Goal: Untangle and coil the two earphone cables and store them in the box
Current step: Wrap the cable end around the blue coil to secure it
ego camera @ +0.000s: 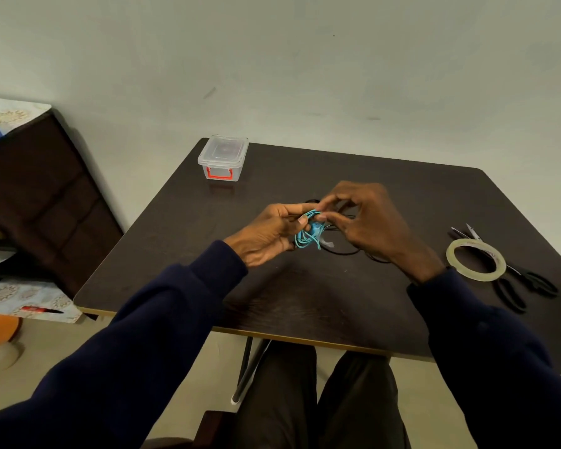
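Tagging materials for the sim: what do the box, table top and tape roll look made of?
Box: clear glossy plastic, see-through walls; red latch likely plastic too. Table top: dark matt wood grain with a pale edge band, probably laminate over board. Tape roll: translucent yellowish film, likely plastic adhesive tape.
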{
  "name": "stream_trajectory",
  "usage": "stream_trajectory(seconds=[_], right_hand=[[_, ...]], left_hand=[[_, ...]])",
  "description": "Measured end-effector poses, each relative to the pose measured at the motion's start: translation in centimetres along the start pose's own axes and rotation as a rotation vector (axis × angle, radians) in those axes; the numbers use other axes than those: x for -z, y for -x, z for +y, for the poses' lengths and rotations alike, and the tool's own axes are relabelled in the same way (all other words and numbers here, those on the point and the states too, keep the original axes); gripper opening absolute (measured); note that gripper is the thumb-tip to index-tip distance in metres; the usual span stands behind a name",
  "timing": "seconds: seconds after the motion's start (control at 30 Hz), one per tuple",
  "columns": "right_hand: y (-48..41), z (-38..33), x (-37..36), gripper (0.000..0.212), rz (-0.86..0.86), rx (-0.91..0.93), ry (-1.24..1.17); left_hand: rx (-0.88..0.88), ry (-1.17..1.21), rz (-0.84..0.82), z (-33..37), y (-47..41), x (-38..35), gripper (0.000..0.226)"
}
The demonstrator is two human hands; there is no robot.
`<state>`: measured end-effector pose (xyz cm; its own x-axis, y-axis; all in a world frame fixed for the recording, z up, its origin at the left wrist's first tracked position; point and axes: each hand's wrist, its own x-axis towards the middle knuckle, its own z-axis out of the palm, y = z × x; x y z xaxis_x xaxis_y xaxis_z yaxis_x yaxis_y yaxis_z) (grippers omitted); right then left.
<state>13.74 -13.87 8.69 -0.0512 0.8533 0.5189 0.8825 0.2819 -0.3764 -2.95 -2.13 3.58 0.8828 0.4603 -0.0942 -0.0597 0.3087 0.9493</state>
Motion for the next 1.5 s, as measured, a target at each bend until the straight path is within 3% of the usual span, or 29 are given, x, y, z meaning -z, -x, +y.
stream_trajectory(seconds=[0.17, 0.7, 0.83, 1.1, 1.37, 1.5], right_hand=[[-0.7, 0.2, -0.4, 0.015, -0.028, 0.034, 0.096], [-1.4, -0.6, 0.1, 0.011, -0.082, 0.063, 0.3], [-1.1, -0.9, 0.0, 0.021, -0.037, 0.047, 0.33], [-0.1, -1.0, -0.5, 0.041, 0.078, -0.127, 0.105], [0.3, -0.9, -0.4, 0.023, 0.074, -0.258, -0.046], [0.6, -0.6, -0.3, 0.016, 0.099, -0.29, -0.084]], left_hand=[[-0.012, 0.027, -0.036, 0.2, -0.2, -0.3, 0.045], [-0.07, -0.157, -0.007, 1.2, -0.1, -1.4, 0.03], [-0.085, -0.138, -0.014, 1.2, -0.2, -1.7, 0.027], [-0.146, -0.214, -0.006, 1.1, 0.1, -1.3, 0.041], [-0.215, -0.262, 0.066, 0.2, -0.2, -1.6, 0.071], [-0.275, -0.365, 0.098, 0.2, -0.5, -1.6, 0.074]])
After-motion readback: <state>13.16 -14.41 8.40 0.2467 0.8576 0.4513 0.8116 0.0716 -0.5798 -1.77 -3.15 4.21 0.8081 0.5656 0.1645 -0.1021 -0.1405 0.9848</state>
